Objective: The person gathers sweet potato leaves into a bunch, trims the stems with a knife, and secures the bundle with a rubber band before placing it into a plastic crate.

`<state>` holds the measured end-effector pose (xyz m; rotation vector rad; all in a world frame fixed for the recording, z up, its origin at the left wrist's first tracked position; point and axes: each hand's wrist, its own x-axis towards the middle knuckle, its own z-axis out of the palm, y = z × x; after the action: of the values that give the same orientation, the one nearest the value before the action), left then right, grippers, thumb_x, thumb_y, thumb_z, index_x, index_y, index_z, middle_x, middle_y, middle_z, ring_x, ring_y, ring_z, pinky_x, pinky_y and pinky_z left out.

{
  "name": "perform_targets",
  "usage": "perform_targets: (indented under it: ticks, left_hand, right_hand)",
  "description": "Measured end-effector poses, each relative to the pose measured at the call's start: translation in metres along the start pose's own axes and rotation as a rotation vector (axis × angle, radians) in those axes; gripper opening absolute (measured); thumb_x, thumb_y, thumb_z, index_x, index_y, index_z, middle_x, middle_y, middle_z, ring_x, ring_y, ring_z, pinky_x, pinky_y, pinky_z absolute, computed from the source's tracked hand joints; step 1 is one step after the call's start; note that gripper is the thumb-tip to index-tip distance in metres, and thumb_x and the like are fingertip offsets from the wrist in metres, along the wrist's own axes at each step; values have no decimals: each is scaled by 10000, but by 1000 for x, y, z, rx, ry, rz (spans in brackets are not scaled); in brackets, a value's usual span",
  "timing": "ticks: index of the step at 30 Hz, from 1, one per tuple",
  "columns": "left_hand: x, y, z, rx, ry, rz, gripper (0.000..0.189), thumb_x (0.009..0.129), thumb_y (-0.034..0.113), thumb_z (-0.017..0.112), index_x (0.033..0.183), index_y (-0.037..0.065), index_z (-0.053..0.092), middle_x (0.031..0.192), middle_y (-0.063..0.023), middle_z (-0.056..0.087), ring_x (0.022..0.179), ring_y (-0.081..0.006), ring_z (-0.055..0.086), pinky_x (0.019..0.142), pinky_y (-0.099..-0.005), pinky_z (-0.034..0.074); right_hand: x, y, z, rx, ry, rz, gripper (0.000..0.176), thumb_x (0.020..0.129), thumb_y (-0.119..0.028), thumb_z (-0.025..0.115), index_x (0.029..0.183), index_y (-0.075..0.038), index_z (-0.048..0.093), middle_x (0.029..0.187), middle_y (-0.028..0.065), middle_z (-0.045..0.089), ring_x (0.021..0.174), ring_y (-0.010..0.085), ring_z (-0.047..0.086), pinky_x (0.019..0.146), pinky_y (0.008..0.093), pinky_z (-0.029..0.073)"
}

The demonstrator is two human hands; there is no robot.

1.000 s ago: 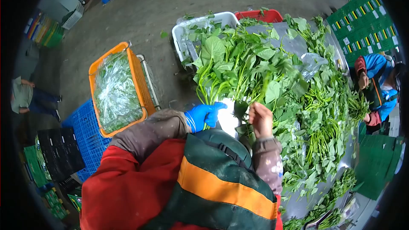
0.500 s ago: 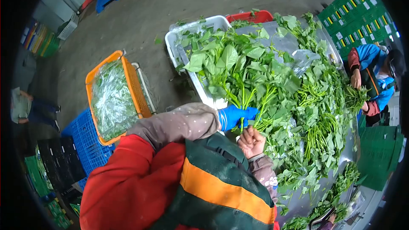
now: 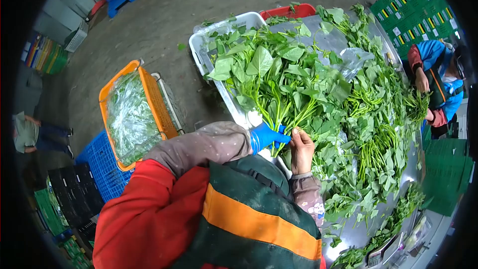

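My left hand (image 3: 269,137), in a blue glove, is closed around the lower stems of a bunch of leafy greens (image 3: 271,99). The leaves of that bunch fan out away from me over a white basket (image 3: 226,92). Just to the right, my bare right hand (image 3: 301,147) pinches at a leafy green stem by the glove's fingertips; the fingers partly hide what they grip. Beyond both hands, a thick spread of loose greens (image 3: 378,154) covers much of the metal table (image 3: 318,35).
An orange crate (image 3: 159,109) with plastic-wrapped greens stands left on a blue crate (image 3: 102,164). A red basket (image 3: 298,12) sits at the far edge. Across the table a co-worker (image 3: 435,82) handles greens near green crates (image 3: 416,15). Another person (image 3: 40,132) stands far left.
My right hand has risen and its fingers have moved from a loose curl to a pinch at the stems. My left hand, still on the bunch, has shifted slightly left.
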<state>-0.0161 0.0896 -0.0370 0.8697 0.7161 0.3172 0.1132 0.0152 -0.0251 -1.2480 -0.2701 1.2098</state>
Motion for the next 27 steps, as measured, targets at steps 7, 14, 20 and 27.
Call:
perform_targets:
  ticks: [7,14,20,27]
  left_hand:
    - [1,1,-1,-390,134,-120,276,852,160,580,1075,-2,560,973,-126,620,895,-218,612,791,-326,498]
    - [-8,28,-14,-417,34,80,209,862,126,566,1045,31,526,854,-71,579,726,-183,578,645,-311,506]
    - [-56,6,-55,-618,-228,-192,389,878,130,530,1241,39,424,944,-74,560,911,-208,548,801,-374,472]
    - [-75,65,-43,-492,-115,197,280,878,109,521,1145,40,469,1033,-111,554,840,-230,583,748,-379,485]
  right_hand:
    - [-42,-18,-7,-1244,-400,-696,132,699,-6,680,828,-23,659,804,89,648,665,202,611,621,314,473]
    - [-35,-73,-18,780,-179,-114,485,777,-108,652,1201,16,451,1135,192,530,792,198,605,653,283,528]
    - [25,-9,-6,-729,-94,-211,272,807,-223,628,936,13,590,707,142,613,581,182,596,532,294,485]
    - [45,-6,22,-1731,212,-341,363,715,-277,653,888,-3,491,777,222,611,710,392,602,639,438,489]
